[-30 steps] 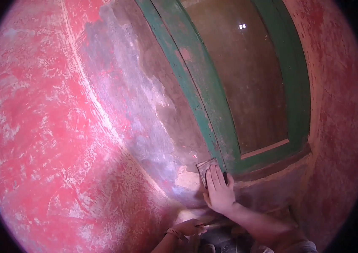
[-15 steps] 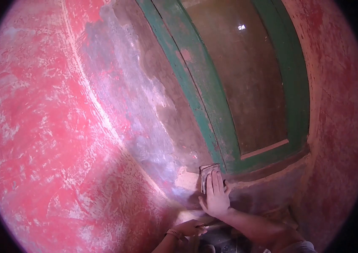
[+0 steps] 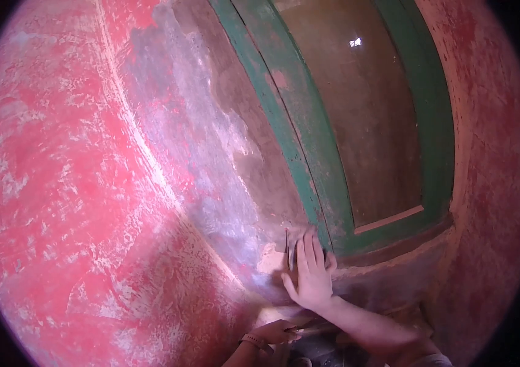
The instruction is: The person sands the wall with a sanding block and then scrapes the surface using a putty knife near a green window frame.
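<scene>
- Four fingers (image 3: 309, 251) of the right hand (image 3: 312, 284) are lying straight and nearly together over a worn pad (image 3: 293, 249), and the thumb is stretching apart from them.
- The pad is resting under these fingers at the lower left corner of the green frame (image 3: 443, 165); its edges are blurring.
- Below that corner of the green frame, the left hand (image 3: 275, 332) is curling its fingers around a small thin object (image 3: 296, 331), too small to name.
- A band (image 3: 254, 340) is circling the left wrist.
- A pale patch (image 3: 269, 258) is showing on the wall left of the green frame's lower corner, near the pad.
- A bare brown strip (image 3: 269, 177) is running along the green frame's left side.
- Inside the green frame, a pane (image 3: 376, 122) is reflecting a small bright spot.
- Farther left of the green frame, the red wall (image 3: 45, 214) is showing pale streaks.
</scene>
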### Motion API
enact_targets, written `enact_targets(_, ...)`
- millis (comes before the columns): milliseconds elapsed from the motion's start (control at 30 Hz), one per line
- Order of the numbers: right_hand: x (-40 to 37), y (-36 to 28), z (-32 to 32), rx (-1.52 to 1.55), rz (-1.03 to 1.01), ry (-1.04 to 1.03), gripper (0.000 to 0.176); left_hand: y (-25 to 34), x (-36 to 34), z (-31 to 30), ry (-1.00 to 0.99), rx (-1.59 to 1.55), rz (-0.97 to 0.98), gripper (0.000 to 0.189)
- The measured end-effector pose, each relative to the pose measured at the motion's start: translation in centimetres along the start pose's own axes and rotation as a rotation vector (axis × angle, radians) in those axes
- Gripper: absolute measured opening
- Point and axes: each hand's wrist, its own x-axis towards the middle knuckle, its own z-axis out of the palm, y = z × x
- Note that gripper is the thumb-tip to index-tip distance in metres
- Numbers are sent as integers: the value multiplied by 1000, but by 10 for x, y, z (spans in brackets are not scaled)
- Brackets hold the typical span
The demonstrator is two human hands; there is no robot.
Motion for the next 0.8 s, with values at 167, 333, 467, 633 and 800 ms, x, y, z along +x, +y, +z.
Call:
enact_targets(167, 9, 4, -5, -63, 7, 22, 99, 3, -2, 5, 0, -21, -8, 31)
enact_targets(333, -21, 15, 18, -27, -13, 8, 96, 8, -5, 1, -23, 10, -19, 32)
enact_targets(467, 23, 0, -18, -12, -7, 56, 97, 2, -8, 3, 10, -38, 16, 34)
enact_targets(633, -27, 25, 9, -83, -61, -79, 102, -6, -4, 4, -22, -16, -19, 35)
enact_targets(800, 10, 5, -12, -14, 10, -11, 99, 7, -11, 4, 26, 13, -28, 37)
